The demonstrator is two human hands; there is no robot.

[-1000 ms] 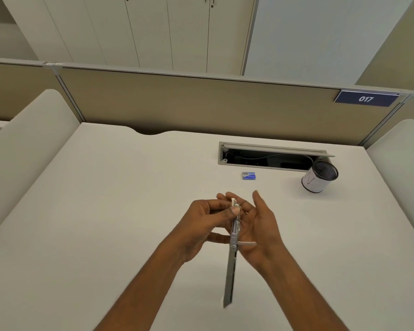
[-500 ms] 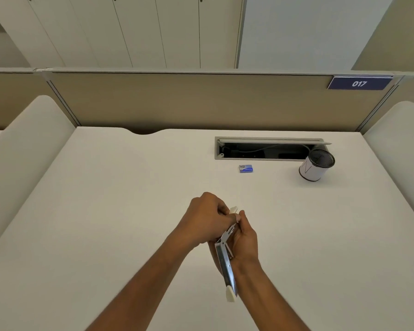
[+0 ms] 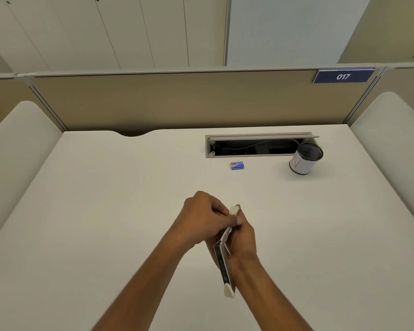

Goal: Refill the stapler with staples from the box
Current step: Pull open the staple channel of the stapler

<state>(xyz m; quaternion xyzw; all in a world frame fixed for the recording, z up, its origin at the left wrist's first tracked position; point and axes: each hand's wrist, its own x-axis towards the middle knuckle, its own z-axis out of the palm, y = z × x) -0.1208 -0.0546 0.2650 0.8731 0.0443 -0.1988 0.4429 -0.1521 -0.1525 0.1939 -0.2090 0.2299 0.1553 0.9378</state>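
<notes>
I have both hands up over the pale counter (image 3: 105, 223), working on the slim silver-and-white metal stapler (image 3: 222, 261). My left hand (image 3: 201, 220) is curled closed, its fingertips pinching the far, white-tipped end of the stapler, and my right hand (image 3: 243, 237) is wrapped around the body from the other side, fingers folded over it. The stapler hangs between them, clear of the counter, with its near end, capped by a white tip, pointing back past my right wrist. The arms of the stapler look splayed apart at the hinge, so I judge the opening step is in hand, though the grip hides the magazine and I cannot tell whether the channel is fully exposed or already holds anything. The small blue cardboard box of staples (image 3: 237, 165) lies well beyond both hands, out ahead and slightly to the right, just short of the long grey cable tray slot (image 3: 256, 145); it looks closed and untouched. A white cylindrical pen cup with a black mesh rim (image 3: 302, 161) stands further right of the box. By my reading the task is early: stapler being opened, no staples fetched; loading and closing remain.
</notes>
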